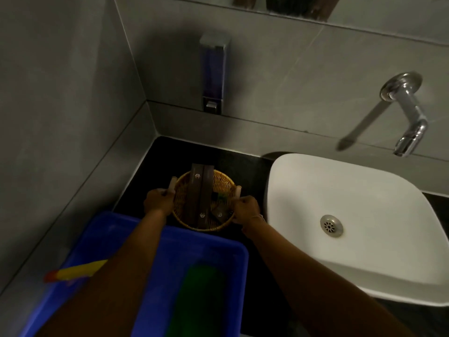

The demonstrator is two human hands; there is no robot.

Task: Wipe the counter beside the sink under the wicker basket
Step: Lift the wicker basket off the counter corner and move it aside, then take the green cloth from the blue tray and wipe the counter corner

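Observation:
A round wicker basket (222, 182) sits on the black counter (175, 152) left of the white sink (364, 210). It holds two long brown packets and a few small dark sachets. My left hand (158, 201) is closed around the basket's pale left handle. My right hand (246, 210) is closed around its right handle. Whether the basket rests on the counter or is lifted off it cannot be told.
A blue plastic tub (218, 242) stands at the counter's near edge under my forearms, with a green cloth (199, 297) inside and a yellow bottle (77, 272) at its left rim. A soap dispenser (213, 76) hangs on the wall above. A chrome tap (408, 117) juts over the sink.

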